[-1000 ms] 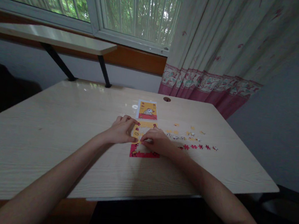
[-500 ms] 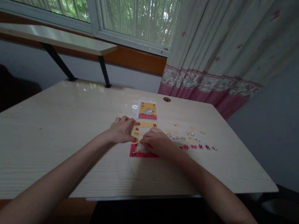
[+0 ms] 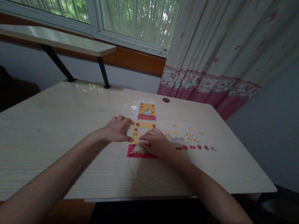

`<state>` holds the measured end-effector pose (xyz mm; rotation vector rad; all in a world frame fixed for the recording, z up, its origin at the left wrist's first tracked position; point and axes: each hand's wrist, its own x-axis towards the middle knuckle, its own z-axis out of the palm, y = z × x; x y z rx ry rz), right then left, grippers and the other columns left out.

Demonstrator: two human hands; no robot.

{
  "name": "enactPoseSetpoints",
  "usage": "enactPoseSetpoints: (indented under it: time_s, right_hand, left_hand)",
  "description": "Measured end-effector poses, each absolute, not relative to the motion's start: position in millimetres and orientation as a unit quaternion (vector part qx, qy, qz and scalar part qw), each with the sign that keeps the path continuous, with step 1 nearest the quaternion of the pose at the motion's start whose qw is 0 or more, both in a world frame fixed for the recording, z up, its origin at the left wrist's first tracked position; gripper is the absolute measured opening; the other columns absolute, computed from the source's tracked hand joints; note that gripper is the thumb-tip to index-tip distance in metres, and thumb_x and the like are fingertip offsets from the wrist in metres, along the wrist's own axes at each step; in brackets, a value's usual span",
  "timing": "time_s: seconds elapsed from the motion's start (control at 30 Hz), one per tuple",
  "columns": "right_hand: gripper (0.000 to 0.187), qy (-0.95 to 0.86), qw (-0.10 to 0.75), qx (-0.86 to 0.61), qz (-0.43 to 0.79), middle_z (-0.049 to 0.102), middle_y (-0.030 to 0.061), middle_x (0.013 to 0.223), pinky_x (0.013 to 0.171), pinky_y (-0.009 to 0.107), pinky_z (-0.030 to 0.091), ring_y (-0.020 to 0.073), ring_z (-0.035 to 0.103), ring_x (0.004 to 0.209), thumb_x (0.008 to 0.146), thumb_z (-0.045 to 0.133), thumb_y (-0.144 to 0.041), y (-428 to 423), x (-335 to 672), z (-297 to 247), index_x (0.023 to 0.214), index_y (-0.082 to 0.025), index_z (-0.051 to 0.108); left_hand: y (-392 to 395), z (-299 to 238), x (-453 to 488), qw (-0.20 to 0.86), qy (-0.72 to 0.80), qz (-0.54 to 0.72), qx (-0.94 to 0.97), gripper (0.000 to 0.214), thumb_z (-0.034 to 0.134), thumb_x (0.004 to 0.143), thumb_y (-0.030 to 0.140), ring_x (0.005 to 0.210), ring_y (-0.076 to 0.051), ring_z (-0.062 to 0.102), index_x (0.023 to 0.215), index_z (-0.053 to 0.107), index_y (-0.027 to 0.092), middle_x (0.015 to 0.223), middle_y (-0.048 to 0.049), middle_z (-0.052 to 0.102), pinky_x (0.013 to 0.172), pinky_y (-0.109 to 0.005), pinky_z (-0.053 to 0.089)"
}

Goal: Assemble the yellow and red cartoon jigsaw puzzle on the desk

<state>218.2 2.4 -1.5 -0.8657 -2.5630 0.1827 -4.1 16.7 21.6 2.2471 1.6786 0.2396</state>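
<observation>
A partly assembled jigsaw puzzle [image 3: 142, 154] lies on the table, with a yellow upper border, a red lower border and a pale gap inside. My left hand [image 3: 117, 129] rests at its left side, thumb and forefinger spread apart along the yellow edge. Over the gap, my right hand [image 3: 155, 141] bends its thumb and forefinger around what looks like a small pale puzzle piece, mostly hidden by the fingers. Part of the puzzle's right side is covered by this hand. Behind the puzzle lies a picture card [image 3: 146, 111] showing a white animal on yellow and red.
Loose red puzzle pieces [image 3: 192, 146] form a row on the right, with yellow and white pieces [image 3: 190, 134] behind them. The wooden table [image 3: 62, 130] has a round cable hole [image 3: 166, 100] at the back. A raised shelf [image 3: 65, 40] stands at the back left, beside a curtain [image 3: 212, 61].
My right thumb and forefinger have parted slightly over the puzzle's inside. My left hand keeps its place along the left edge. The whole view has shifted a little.
</observation>
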Motion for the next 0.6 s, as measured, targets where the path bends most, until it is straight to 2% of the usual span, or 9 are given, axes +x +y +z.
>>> enactPoseSetpoints:
  time_s: [0.37,0.53,0.6]
  right_hand:
    - [0.017,-0.896,0.221,-0.369,0.109,0.066,0.0062,0.08,0.081,0.031,0.041,0.0166,0.057,0.078,0.071,0.069,-0.025,5,204,-8,0.083,-0.013,0.066]
    - [0.014,-0.863,0.234,-0.408,0.187,0.067,0.0024,0.077,0.081,0.029,0.042,0.014,0.059,0.075,0.069,0.071,-0.023,7,203,-6,0.08,-0.016,0.065]
    - [0.008,-0.84,0.227,-0.428,0.242,0.068,0.0007,0.075,0.076,0.026,0.043,0.0117,0.06,0.071,0.072,0.067,-0.021,7,201,-3,0.078,-0.017,0.065]
  left_hand:
    - [15,25,4,0.165,0.605,0.054,0.777,0.067,0.065,0.054,0.05,0.105,-0.035,0.043,0.115,0.053,0.024,0.112,-0.0105,0.047,0.084,-0.044,0.04]
    - [17,20,3,0.151,0.605,0.062,0.779,0.062,0.066,0.053,0.049,0.103,-0.034,0.044,0.11,0.054,0.025,0.11,-0.009,0.049,0.082,-0.043,0.041]
    - [18,18,3,0.15,0.605,0.063,0.78,0.061,0.066,0.053,0.048,0.102,-0.034,0.044,0.108,0.055,0.025,0.109,-0.0088,0.05,0.081,-0.043,0.041]
